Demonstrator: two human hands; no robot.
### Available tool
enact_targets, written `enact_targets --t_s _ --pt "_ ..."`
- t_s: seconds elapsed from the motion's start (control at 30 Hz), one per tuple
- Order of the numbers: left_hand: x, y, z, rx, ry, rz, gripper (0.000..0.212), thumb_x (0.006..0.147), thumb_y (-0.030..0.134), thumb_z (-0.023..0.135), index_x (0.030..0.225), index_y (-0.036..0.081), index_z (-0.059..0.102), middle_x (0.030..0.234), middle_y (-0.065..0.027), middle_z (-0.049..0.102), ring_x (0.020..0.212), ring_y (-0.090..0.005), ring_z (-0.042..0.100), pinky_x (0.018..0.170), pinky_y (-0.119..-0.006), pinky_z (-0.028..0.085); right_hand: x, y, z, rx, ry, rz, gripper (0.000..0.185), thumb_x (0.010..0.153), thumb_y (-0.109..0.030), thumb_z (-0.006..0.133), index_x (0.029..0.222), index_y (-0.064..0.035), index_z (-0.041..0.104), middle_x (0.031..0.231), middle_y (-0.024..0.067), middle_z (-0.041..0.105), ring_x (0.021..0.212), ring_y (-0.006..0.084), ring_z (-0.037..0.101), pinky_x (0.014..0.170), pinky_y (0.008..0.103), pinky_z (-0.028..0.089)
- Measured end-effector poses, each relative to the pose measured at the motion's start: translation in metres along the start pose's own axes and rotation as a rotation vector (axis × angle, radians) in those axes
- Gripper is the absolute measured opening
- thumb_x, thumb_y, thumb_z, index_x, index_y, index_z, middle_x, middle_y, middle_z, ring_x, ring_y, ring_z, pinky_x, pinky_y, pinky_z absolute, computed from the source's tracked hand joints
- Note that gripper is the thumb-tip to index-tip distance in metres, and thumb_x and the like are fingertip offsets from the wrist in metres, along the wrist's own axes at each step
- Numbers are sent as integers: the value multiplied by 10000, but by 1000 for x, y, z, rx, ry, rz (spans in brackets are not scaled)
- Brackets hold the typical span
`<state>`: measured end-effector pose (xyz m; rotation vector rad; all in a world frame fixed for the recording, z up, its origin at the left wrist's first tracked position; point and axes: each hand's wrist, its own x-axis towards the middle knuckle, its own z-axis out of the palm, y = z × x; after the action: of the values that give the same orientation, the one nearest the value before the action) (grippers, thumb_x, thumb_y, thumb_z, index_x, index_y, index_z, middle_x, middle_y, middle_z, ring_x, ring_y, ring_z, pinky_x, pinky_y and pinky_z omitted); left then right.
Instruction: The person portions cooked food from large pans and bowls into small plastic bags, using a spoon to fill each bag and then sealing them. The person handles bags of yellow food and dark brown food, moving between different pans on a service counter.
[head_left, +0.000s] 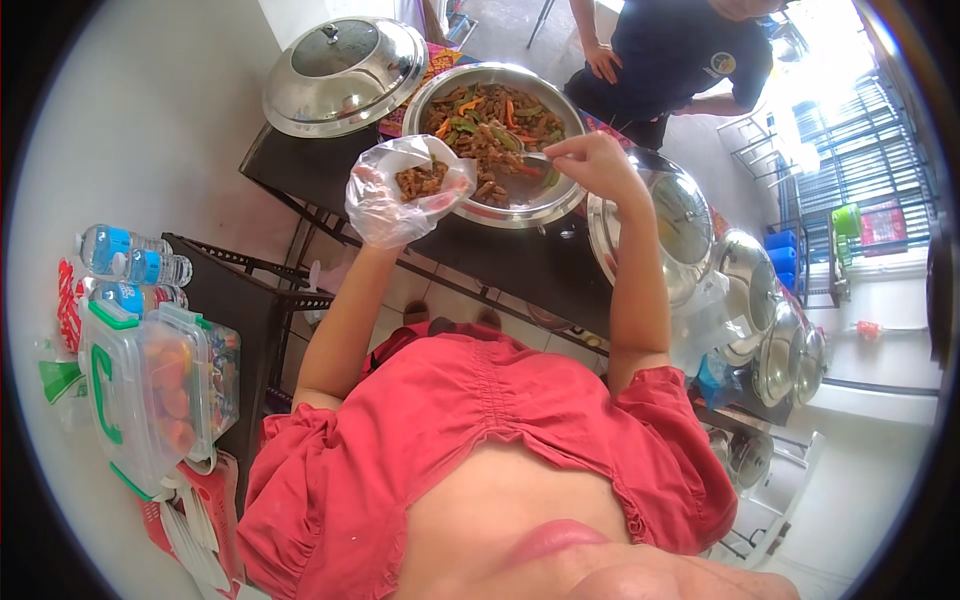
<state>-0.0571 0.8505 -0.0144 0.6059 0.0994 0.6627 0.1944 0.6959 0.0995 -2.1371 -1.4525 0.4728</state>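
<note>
My left hand (375, 199) is wrapped in a clear plastic bag (386, 221) and holds its mouth spread. A portion of brown meat (421, 182) sits inside the bag. To the right of it, a round steel pan (517, 217) holds meat strips with green and orange pepper pieces (487, 112). The bag's edge overlaps the pan's near-left rim. Above the pan's right side, my right hand (600, 165) grips the handle of a metal serving spoon (534, 156). The spoon's bowl lies among the food and is partly hidden.
A domed steel lid (345, 79) lies left of the pan, and several lidded pans (679, 210) line the right. Water bottles (124, 247) and plastic containers (124, 390) stand at the left. A person in a dark shirt (667, 60) stands across the black table (517, 277).
</note>
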Motion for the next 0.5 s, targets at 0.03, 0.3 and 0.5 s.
enact_targets --t_s 0.03,0.3,0.5 --pt "2 -1 6 0 -1 -5 850 783 713 599 1179 -35 518 1132 -221 583 974 -366 647 915 -508 542 -1 -13 -3 2 2 5 265 758 -158 673 999 -85 756 771 123 713 666 185 659 677 308 511" --pt "4 -24 10 138 246 6 849 877 749 370 1339 41 447 1297 -146 538 1106 -319 603 938 -510 531 -5 -76 33 -459 175 -318 201 803 -156 607 936 -191 754 839 64 697 806 239 673 722 382 520" --pt "-8 -22 14 78 311 -78 830 891 728 377 1337 31 443 1246 -146 562 1081 -334 612 885 -517 558 -19 -78 22 -712 385 -537 99 777 -221 634 766 -145 697 762 28 662 786 215 659 696 354 494"
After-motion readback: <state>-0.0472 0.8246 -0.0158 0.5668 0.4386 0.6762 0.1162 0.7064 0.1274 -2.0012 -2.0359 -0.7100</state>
